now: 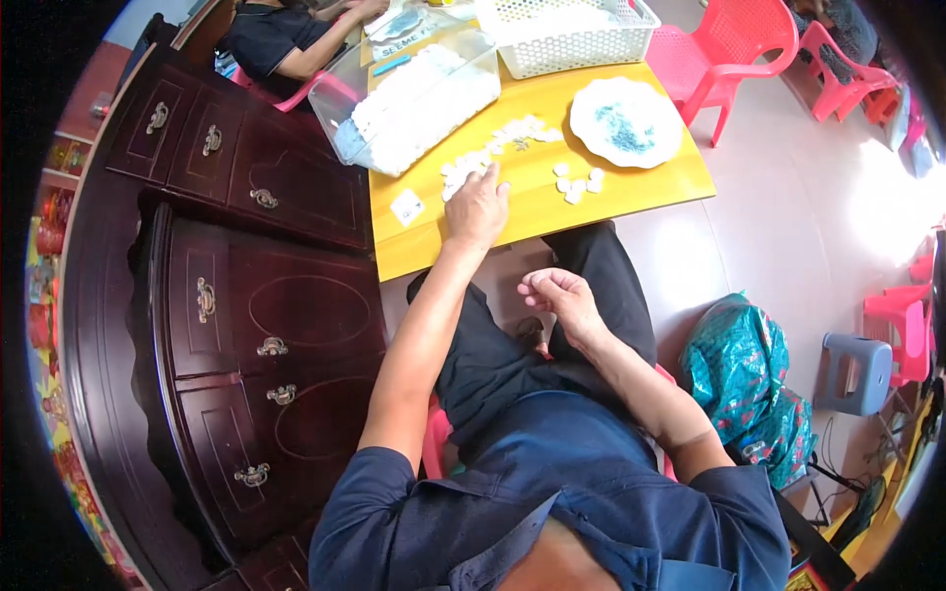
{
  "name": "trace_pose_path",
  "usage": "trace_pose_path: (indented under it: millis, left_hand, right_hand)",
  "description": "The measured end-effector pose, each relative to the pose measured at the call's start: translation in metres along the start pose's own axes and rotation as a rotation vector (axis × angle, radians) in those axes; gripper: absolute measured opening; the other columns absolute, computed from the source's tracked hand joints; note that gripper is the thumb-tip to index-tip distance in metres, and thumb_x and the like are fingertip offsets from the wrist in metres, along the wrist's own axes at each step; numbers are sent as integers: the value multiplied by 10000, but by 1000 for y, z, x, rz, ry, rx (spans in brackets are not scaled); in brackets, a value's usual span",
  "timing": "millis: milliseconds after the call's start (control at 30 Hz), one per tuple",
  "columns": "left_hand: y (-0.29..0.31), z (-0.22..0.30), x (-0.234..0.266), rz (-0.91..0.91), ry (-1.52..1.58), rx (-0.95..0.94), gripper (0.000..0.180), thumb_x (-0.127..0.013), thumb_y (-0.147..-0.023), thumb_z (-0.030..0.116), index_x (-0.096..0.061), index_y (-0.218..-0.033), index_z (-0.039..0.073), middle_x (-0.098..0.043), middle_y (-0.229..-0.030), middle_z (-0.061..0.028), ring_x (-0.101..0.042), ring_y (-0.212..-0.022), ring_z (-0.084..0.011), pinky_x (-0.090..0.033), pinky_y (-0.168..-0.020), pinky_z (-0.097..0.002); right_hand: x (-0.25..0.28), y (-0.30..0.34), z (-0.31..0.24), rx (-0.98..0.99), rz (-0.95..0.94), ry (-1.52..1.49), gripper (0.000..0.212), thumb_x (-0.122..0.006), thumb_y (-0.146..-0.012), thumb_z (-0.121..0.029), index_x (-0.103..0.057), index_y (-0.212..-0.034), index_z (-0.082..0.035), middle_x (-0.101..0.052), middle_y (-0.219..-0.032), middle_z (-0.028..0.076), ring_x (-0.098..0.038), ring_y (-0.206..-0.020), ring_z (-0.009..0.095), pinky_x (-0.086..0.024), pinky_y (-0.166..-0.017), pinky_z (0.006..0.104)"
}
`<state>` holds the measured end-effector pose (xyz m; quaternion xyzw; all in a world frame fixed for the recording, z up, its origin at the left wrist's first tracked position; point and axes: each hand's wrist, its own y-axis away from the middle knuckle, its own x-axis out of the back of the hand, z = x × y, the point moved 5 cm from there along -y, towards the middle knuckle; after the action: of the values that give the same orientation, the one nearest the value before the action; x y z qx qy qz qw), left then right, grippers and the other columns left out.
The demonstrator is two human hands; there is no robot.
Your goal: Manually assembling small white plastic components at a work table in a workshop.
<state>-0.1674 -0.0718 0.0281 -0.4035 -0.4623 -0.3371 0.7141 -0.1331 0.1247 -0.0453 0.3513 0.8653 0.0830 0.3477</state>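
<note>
My left hand [478, 209] reaches over the near edge of the yellow table [434, 231]. Its fingers are stretched out and touch a loose row of small white pieces [456, 172]. My right hand [562, 300] is raised over my lap, thumb and fingers pressed together; anything inside them is hidden. Farther along the table lie more white pieces [522, 130], with some small greyish bits among them. To the right, a separate little group of rounded white pieces [574, 185] sits below a scalloped white plate [603, 103] that holds blue-grey material.
A clear plastic bin [340, 108] heaped with white pieces stands at the table's left, beside a white perforated basket [572, 54]. A small white card [406, 207] lies near the left edge. Dark wooden cabinets [286, 256] flank me; a teal bag [739, 369] rests on the floor. Another person [286, 39] sits opposite.
</note>
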Motion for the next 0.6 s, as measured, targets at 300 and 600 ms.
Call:
trace_pose_path:
  millis: [300,600]
  left_hand:
    - [33,13,13,88,32,-108,414,-677,-891,334,-663,-1216,77,-638,-983,-167,-667,-870,-361,-539,-741,-474]
    - [79,6,31,207,134,-375,339,-788,-761,247,-695,-1044,86,-583,-851,-73,-614,-817,-267,-507,-669,-400]
  right_hand:
    - [7,-1,-10,83,-4,49,185,-594,-1008,-181,-703,-1010,-32,-724,-947,33,-616,-774,77,-502,-729,224]
    - [-15,-33,-97,498,149,783,240,-659,-922,-231,-723,-1031,-27,-727,-802,74,-679,-717,125,-532,-673,285]
